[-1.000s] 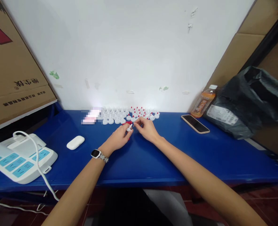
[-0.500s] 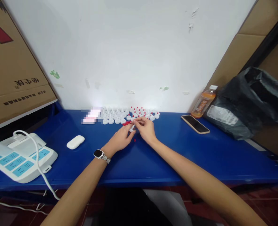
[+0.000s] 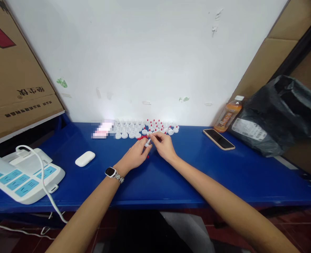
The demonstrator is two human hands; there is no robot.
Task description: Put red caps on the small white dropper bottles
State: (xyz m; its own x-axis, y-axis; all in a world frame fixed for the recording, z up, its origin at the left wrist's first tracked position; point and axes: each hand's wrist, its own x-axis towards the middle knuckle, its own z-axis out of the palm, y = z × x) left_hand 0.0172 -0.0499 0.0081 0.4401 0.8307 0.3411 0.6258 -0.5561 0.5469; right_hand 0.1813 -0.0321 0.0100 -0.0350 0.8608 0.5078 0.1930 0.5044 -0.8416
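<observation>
Between the thumb and fingers of my left hand (image 3: 136, 154) is a white nozzle cap (image 3: 147, 142), its narrow tip tilted up to the right. My right hand (image 3: 165, 145) is closed in a pinch at that tip; whatever sits between its fingertips is too small and hidden to make out. Small red tip caps (image 3: 142, 138) lie in a pile just beyond my left fingers. One loose red tip cap (image 3: 148, 156) rests near my left thumb. Behind my hands stand rows of white nozzle caps (image 3: 125, 135), several on the right with red tips (image 3: 156, 129).
On the left are a white power strip (image 3: 26, 181) with a cable and a white earbud case (image 3: 85, 159). A phone (image 3: 219, 139), an orange drink bottle (image 3: 228, 114) and a black plastic bag (image 3: 273, 116) are on the right. A white wall (image 3: 145, 63) closes off the back of the blue table (image 3: 192, 186).
Both hands stay nearly in place around the nozzle cap, with slight finger movement. The loose red tip cap now appears closer to my left thumb.
</observation>
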